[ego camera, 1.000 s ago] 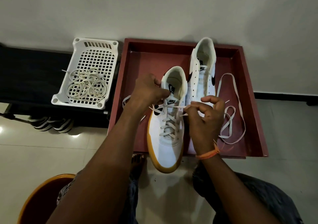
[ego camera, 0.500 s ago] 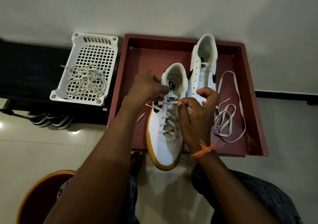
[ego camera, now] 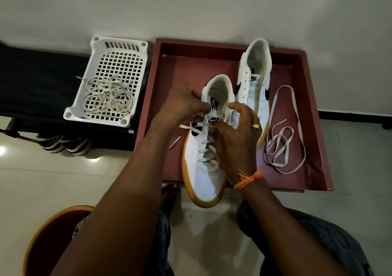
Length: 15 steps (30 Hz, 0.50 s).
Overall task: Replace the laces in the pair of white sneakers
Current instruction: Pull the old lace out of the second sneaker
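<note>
Near sneaker [ego camera: 209,163] lies toe toward the person, half over the red tray [ego camera: 314,127] edge. Both hands at its top eyelets: left hand [ego camera: 182,106] pinches a lace end, right hand [ego camera: 237,131] curled over the lace [ego camera: 206,148], grip unclear. Spare lace [ego camera: 284,135] w/ unlaced sneaker [ego camera: 257,80] on the right.

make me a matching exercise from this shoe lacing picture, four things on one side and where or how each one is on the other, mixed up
Things:
1. near sneaker
2. far sneaker
3. loose lace
4. tangled laces

States:
A. in the white basket
B. on the bare floor of the red tray, right of the shoes
C. eyelets empty, no lace in it
D. partly laced, both hands on it

Pairs: 1-D, 2-C, 3-B, 4-A
</note>
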Tool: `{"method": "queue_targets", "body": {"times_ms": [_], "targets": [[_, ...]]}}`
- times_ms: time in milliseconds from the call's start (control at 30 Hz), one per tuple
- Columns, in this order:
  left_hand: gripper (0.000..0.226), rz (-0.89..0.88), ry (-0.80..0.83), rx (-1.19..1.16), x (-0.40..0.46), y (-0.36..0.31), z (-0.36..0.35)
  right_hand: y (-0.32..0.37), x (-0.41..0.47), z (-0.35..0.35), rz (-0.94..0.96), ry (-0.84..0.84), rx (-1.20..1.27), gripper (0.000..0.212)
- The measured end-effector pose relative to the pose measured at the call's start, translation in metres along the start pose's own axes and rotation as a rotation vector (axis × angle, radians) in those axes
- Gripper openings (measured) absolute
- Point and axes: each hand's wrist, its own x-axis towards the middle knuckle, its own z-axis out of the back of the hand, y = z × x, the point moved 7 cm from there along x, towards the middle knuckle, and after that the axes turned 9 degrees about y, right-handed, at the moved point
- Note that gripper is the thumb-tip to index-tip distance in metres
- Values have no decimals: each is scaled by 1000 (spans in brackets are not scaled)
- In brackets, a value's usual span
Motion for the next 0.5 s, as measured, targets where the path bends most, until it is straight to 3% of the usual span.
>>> {"method": "queue_targets", "body": {"times_ms": [233, 400, 500], "targets": [[30, 23, 14, 6, 2, 0, 1, -24, -4, 42, -143, -232, 306, 12], [26, 17, 13, 23, 4, 1, 0, -3, 2, 25, 27, -80, 19, 33], [20, -12, 19, 49, 3, -1, -2, -3, 2, 3, 35, -8, -74, 18]]}}
